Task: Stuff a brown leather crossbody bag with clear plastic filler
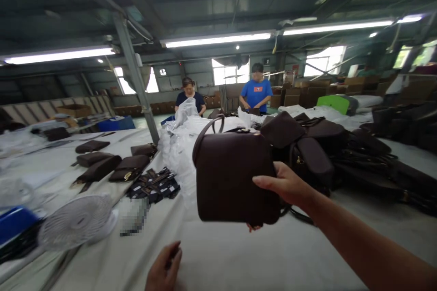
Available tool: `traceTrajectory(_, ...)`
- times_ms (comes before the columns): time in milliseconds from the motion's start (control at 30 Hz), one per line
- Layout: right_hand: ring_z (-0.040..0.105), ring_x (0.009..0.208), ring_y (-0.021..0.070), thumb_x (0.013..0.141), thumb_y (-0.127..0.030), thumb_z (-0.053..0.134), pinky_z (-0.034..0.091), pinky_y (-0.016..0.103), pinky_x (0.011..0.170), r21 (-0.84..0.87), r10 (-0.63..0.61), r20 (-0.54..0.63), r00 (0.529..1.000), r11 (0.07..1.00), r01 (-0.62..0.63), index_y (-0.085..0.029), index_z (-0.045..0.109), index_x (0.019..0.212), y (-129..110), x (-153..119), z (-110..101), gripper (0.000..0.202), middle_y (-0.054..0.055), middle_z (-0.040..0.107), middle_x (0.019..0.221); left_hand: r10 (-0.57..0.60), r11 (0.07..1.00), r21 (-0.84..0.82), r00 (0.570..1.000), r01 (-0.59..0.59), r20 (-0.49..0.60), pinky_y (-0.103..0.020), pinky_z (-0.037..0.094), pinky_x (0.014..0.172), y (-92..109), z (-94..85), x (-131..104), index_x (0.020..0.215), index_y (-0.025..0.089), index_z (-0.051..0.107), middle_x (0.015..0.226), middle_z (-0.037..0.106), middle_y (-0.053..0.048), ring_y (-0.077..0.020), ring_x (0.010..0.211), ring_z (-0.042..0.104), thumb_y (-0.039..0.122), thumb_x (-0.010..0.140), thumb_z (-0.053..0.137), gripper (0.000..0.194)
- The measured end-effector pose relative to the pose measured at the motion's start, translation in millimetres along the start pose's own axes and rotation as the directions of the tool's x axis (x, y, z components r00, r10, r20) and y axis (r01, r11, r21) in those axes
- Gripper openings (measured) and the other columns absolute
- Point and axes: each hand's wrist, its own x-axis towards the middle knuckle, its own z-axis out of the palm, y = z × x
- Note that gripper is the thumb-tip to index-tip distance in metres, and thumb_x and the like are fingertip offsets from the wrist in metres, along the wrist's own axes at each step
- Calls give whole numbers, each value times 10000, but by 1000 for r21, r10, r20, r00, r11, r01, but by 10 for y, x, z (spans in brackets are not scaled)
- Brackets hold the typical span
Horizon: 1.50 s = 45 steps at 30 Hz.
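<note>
Right hand (288, 184): grips dark handbag (235, 179) by its right side, thumb across the face, seemingly to show the panel | bag: upright above near table (218, 254), beside bag heap at right | left hand (164, 266): empty, fingers half-curled, low at near left

Workshop interior: dark roof with exposed beams. Lighting: long tube lights (218, 40) in a row, lit. Windows (231, 72): several in the far wall, bright with daylight, one with a curtain (145, 77). Support: one grey metal post (136, 77), slightly leaning in view. Furniture: broad bench (239, 254), pale covering, creased at left. Storage: brown cardboard boxes (292, 97), stacked at the right rear. Floor: greenish, a small part visible beyond the bench.
</note>
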Motion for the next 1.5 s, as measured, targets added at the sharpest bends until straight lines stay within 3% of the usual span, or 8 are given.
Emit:
traceTrajectory(167,617,672,188,838,-284,630,433,279,585,-742,39,279,959,643,190,-183,656,742,370,-93,823,142,42,698,750,-226,959,-214,956,185,-185,-378,613,751,137,-501,-44,1184,134,642,977,744,-108,-245,858,718,624,845,579,600)
traceTrajectory(300,610,697,208,886,-300,570,385,300,603,-890,58,391,919,280,361,-188,614,803,899,-199,1419,146,78,687,795,-266,950,-217,946,225,-183,-375,593,760,80,-720,-271,1081,114,674,885,735,-105,-233,815,707,579,866,581,521)
traceTrajectory(533,594,775,215,899,-250,522,426,319,675,-774,44,555,831,392,497,-195,597,879,1035,-278,1562,96,66,637,864,-50,955,-291,998,58,34,-397,540,979,205,-735,-526,1314,159,573,1282,633,-142,-249,1157,628,396,900,633,480)
traceTrajectory(667,612,918,217,838,-187,579,489,325,790,-636,26,597,802,624,453,-214,596,1130,1123,-268,1306,294,71,656,1027,-33,989,-145,993,17,-111,-343,582,846,228,-689,-403,1380,159,502,1318,554,-164,-246,1135,608,402,839,706,628)
traceTrajectory(967,616,1022,272,858,-183,566,510,440,899,-590,-114,529,841,663,461,-199,561,1241,1438,-475,1314,383,117,658,1154,-311,929,-177,945,324,99,-308,542,661,737,-502,-254,1472,142,395,885,685,-75,-206,774,668,604,893,564,760)
traceTrajectory(1167,546,1229,349,808,-515,721,467,518,1033,-373,-217,698,682,703,605,-185,485,1439,1212,-566,1586,750,194,546,1381,-163,987,19,968,162,192,-388,545,853,1052,-464,9,1295,126,594,1072,717,-132,-285,965,675,311,737,754,609)
traceTrajectory(1367,403,1399,315,875,-393,689,335,503,1163,-389,-394,417,819,737,552,-243,439,1490,955,-31,1019,681,128,433,1514,62,978,116,770,-175,635,-292,515,727,1669,-919,391,993,189,748,883,746,-21,-205,781,676,186,821,592,232)
traceTrajectory(1500,507,1303,309,838,-460,718,358,503,1132,-273,-205,514,833,881,386,-249,442,1490,882,263,795,739,90,568,1408,168,855,214,644,-472,747,-247,450,671,2193,-1065,640,880,187,754,756,704,-9,-171,700,634,184,814,635,136)
